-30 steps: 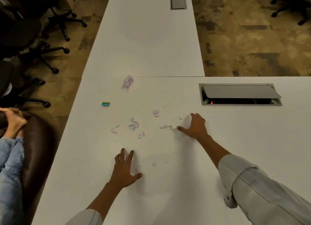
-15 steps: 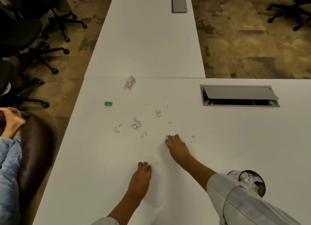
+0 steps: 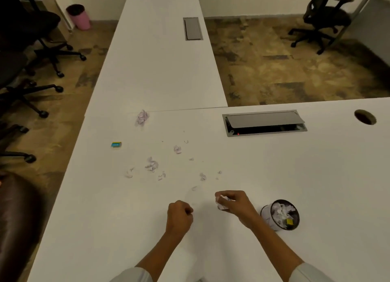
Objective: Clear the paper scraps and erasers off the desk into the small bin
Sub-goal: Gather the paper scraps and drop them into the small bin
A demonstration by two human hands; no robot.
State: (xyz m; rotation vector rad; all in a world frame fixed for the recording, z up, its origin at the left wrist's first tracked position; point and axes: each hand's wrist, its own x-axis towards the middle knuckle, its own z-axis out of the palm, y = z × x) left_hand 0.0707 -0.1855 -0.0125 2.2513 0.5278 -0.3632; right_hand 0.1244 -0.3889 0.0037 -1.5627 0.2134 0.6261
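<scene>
My right hand (image 3: 234, 203) grips a bunch of white paper scraps (image 3: 222, 203) just above the white desk (image 3: 316, 186), left of the small black mesh bin (image 3: 266, 215). The bin holds crumpled paper and a yellow eraser (image 3: 289, 221). My left hand (image 3: 179, 217) is curled into a fist beside it; whether it holds anything is hidden. Several small scraps (image 3: 152, 165) lie scattered further out. A bigger crumpled piece (image 3: 141, 117) sits near the desk seam. A teal eraser (image 3: 116, 144) lies at the left.
An open grey cable box (image 3: 263, 122) is set in the desk at the right, with a round cable hole (image 3: 365, 117) beyond it. Black office chairs (image 3: 25, 49) stand along the left. A pink bin (image 3: 78, 16) is on the floor far left.
Both hands drew back toward me. My right hand gathered scraps and lifted them toward the bin. My left hand curled into a fist.
</scene>
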